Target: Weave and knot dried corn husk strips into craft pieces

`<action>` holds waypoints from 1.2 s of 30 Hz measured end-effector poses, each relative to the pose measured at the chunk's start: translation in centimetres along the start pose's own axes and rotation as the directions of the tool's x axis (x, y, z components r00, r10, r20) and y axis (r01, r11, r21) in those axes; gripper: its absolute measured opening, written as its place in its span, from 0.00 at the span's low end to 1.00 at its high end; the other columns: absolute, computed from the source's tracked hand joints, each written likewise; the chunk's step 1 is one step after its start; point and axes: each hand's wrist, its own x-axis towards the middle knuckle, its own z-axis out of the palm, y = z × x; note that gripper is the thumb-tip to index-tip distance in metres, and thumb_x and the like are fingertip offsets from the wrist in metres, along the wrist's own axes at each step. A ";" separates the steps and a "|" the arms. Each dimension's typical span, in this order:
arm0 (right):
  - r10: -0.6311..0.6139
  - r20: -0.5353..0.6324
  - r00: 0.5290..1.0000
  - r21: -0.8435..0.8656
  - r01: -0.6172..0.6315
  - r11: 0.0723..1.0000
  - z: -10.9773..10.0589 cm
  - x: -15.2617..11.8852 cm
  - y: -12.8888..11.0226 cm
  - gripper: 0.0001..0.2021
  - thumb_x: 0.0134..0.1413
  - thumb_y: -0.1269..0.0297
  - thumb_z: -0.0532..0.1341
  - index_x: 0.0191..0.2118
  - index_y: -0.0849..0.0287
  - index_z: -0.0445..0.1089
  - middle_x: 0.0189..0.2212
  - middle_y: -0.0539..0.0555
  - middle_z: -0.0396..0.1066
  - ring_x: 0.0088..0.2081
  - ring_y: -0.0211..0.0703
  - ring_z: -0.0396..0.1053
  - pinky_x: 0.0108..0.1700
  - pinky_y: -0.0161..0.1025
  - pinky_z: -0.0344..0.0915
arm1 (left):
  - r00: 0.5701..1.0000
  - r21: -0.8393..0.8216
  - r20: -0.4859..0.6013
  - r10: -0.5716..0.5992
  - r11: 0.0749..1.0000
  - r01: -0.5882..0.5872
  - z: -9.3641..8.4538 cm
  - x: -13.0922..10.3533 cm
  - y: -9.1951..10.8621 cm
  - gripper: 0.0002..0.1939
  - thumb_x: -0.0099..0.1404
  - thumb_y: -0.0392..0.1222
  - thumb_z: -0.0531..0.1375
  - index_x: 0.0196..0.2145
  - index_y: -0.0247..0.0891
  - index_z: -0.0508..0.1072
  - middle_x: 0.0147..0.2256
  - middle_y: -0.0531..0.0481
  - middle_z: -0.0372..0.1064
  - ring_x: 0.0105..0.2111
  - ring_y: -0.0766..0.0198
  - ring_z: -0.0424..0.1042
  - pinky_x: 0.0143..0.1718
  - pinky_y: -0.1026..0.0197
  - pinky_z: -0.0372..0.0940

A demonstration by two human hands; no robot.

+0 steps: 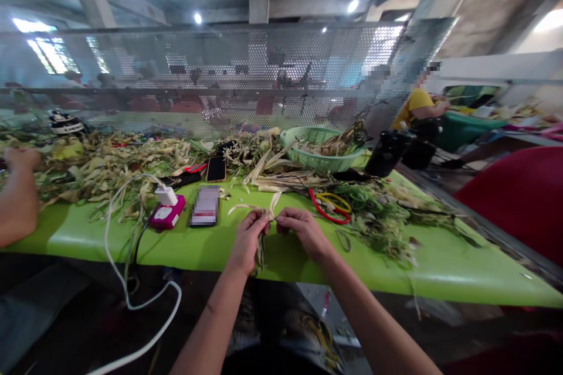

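My left hand (250, 239) is closed around a small bundle of dried leaf strips (261, 252), which look like husk. The bundle hangs below its fingers, and pale ends (274, 204) stick up above them. Close beside it, my right hand (301, 228) is in a pinch at the top of the bundle. What lies between its fingertips is too small to make out. Both hands are just above the near part of the green tabletop (290, 258).
A phone (204, 206), a second phone (216, 169) and a magenta power adapter (168, 212) with a white cable lie left. Behind stands a green basket (323, 149). Red-handled scissors (325, 211) and green strands (373, 217) lie right. Another person's arm (17, 199) rests far left.
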 end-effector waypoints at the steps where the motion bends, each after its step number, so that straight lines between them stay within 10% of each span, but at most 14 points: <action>1: 0.031 0.035 0.999 0.029 -0.032 0.999 -0.1 0.0 0.0 0.12 0.49 0.56 0.63 0.24 0.60 0.71 0.22 0.51 0.69 0.26 0.39 0.63 0.31 0.36 0.59 | 1.000 0.043 0.020 0.005 0.999 -0.005 0.0 -0.1 0.2 0.11 0.56 0.47 0.64 0.28 0.36 0.73 0.22 0.56 0.61 0.24 0.71 0.59 0.28 0.68 0.55; 10: 0.079 -0.093 0.993 0.234 -0.055 0.971 -0.6 0.2 0.8 0.13 0.42 0.55 0.69 0.27 0.59 0.70 0.24 0.49 0.67 0.25 0.37 0.62 0.29 0.35 0.59 | 0.991 0.238 0.132 -0.029 0.971 -0.003 0.4 -0.4 0.6 0.11 0.58 0.49 0.63 0.30 0.37 0.74 0.21 0.56 0.60 0.23 0.69 0.58 0.26 0.67 0.53; 23: -0.227 -0.325 0.918 -0.350 0.106 0.931 -1.0 -0.1 0.5 0.20 0.50 0.49 0.63 0.19 0.58 0.61 0.17 0.46 0.56 0.21 0.36 0.52 0.24 0.35 0.49 | 0.984 0.265 0.174 -0.034 0.964 -0.013 0.6 0.0 0.5 0.12 0.55 0.48 0.64 0.34 0.37 0.77 0.31 0.49 0.72 0.33 0.61 0.67 0.38 0.64 0.60; 27: -0.361 -0.138 0.922 -0.593 0.215 0.776 -1.5 0.1 -1.7 0.10 0.52 0.56 0.63 0.32 0.58 0.72 0.25 0.51 0.68 0.27 0.40 0.62 0.29 0.36 0.55 | 0.984 0.358 0.177 -0.021 0.932 -0.045 0.7 0.3 0.0 0.10 0.54 0.47 0.64 0.29 0.37 0.76 0.28 0.50 0.72 0.31 0.61 0.67 0.35 0.63 0.59; 36: -0.150 0.228 0.962 -0.655 0.266 0.707 -1.3 1.8 -4.8 0.05 0.49 0.71 0.60 0.31 0.57 0.74 0.28 0.50 0.73 0.30 0.41 0.68 0.33 0.34 0.58 | 0.969 0.237 0.233 -0.084 0.971 0.027 0.9 0.4 -0.4 0.15 0.52 0.49 0.66 0.33 0.36 0.78 0.28 0.52 0.72 0.31 0.64 0.64 0.36 0.64 0.57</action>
